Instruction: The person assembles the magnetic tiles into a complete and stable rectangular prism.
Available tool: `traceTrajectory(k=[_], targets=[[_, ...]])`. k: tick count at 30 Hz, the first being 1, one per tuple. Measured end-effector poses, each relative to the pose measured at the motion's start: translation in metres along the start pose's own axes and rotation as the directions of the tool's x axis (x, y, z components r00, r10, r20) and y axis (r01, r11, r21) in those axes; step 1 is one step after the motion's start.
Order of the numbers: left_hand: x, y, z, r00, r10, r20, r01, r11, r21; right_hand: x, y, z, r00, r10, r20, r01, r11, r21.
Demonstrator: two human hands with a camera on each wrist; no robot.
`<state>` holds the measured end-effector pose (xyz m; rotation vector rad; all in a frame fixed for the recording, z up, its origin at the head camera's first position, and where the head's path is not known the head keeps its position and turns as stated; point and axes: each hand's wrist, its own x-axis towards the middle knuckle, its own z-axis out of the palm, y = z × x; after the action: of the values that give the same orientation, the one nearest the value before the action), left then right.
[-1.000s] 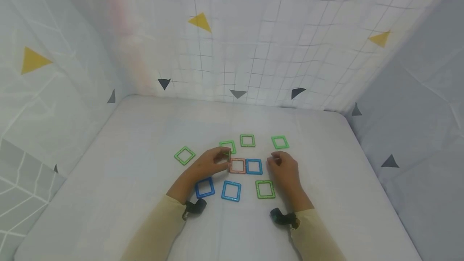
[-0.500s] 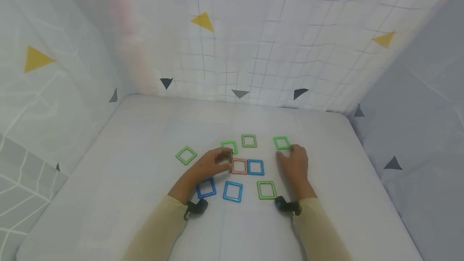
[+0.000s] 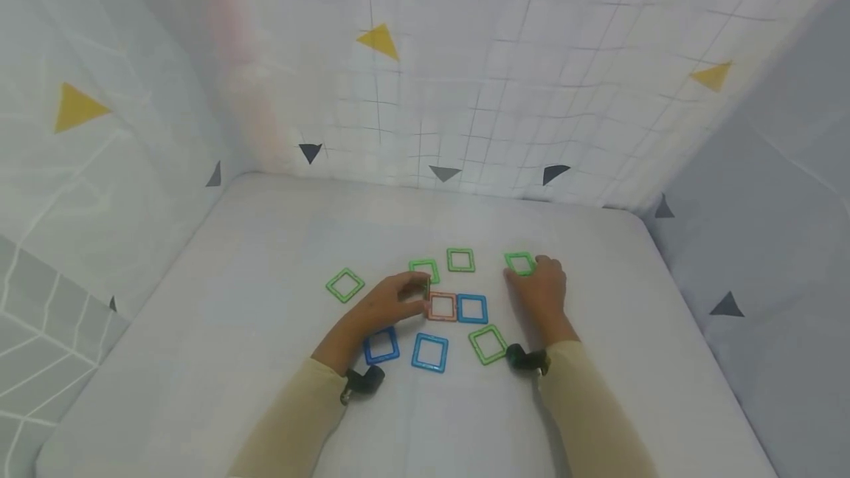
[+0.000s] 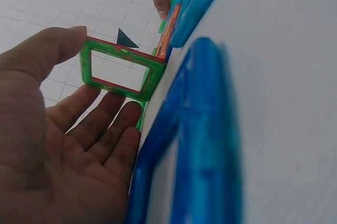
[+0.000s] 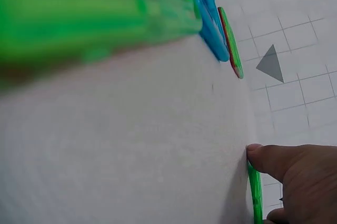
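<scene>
My left hand pinches a green magnetic tile between thumb and fingertips. That square frame stands upright at the left edge of an orange tile, which lies flat against a blue tile. Farther right, my right hand has its thumb and fingers at opposite sides of a flat green tile. In the right wrist view its thumb touches that green tile; the other fingers are mostly hidden.
Behind the left hand lie two green tiles, one partly covered and one uncovered. Another green tile lies left. Nearer are a dark blue tile by the left wrist, a lighter blue tile and a green tile.
My right hand has moved from beside the flat blue tile to the far right green tile. The near green tile by the right wrist has turned slightly. The left hand keeps its hold.
</scene>
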<state>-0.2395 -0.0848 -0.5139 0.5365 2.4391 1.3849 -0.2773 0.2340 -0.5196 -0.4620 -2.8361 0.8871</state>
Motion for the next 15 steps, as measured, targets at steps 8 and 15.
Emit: traceTrajectory(k=[8, 15], targets=[[0.0006, -0.0006, 0.0001, 1.000, 0.013, 0.002, -0.013, 1.000, 0.004, 0.0000, -0.0041, -0.0040, 0.999, -0.011, 0.030, 0.013, 0.999, -0.044], [-0.0002, -0.0003, 0.0004, 1.000, -0.005, 0.001, 0.005, 1.000, 0.012, -0.0014, -0.0019, -0.0080, 0.993, 0.007, 0.115, -0.007, 1.000, 0.002]])
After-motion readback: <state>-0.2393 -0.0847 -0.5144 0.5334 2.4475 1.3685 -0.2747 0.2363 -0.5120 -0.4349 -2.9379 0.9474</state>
